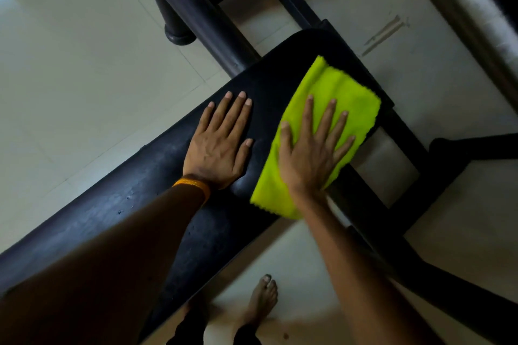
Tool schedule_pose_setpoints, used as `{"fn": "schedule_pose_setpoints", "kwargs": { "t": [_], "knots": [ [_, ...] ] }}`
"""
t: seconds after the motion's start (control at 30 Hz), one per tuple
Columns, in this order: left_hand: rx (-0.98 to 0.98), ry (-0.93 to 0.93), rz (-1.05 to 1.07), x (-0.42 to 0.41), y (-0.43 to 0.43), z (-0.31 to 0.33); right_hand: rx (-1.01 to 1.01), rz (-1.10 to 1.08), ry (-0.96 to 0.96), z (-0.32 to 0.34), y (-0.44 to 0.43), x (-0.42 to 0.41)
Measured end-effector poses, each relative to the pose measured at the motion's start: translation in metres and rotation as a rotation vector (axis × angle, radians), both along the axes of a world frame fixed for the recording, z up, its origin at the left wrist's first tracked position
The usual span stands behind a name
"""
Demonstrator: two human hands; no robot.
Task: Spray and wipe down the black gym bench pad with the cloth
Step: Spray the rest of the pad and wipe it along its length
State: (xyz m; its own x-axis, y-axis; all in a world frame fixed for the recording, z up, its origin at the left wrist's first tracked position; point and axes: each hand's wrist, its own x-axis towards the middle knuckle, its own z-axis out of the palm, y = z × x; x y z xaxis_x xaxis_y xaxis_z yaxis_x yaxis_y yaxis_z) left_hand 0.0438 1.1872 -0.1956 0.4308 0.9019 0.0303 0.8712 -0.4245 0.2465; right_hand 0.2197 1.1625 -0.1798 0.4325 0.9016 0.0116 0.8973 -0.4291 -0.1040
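The wiping step is judged to be in hand. The cloth [330,92], bright yellow-green and folded, is pressed on the far end of the bench pad [112,210] by the right hand [311,154], its fingers straight and spread. The left hand [218,145] is laid flat on the pad just beside, holding nothing. No spray bottle is seen. The near length probably remains to be wiped. The pad looks black, dull, with small specks.
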Motion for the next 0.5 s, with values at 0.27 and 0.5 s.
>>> {"fn": "schedule_pose_setpoints", "kwargs": {
  "t": [0.27, 0.5],
  "knots": [
    [-0.002, -0.014, -0.002, -0.002, -0.001, -0.002, -0.056, 0.338, -0.03, 0.002, 0.047, 0.039],
    [-0.012, -0.041, 0.002, -0.002, -0.001, 0.0, -0.088, 0.419, -0.081, 0.003, -0.032, -0.007]
  ]
}}
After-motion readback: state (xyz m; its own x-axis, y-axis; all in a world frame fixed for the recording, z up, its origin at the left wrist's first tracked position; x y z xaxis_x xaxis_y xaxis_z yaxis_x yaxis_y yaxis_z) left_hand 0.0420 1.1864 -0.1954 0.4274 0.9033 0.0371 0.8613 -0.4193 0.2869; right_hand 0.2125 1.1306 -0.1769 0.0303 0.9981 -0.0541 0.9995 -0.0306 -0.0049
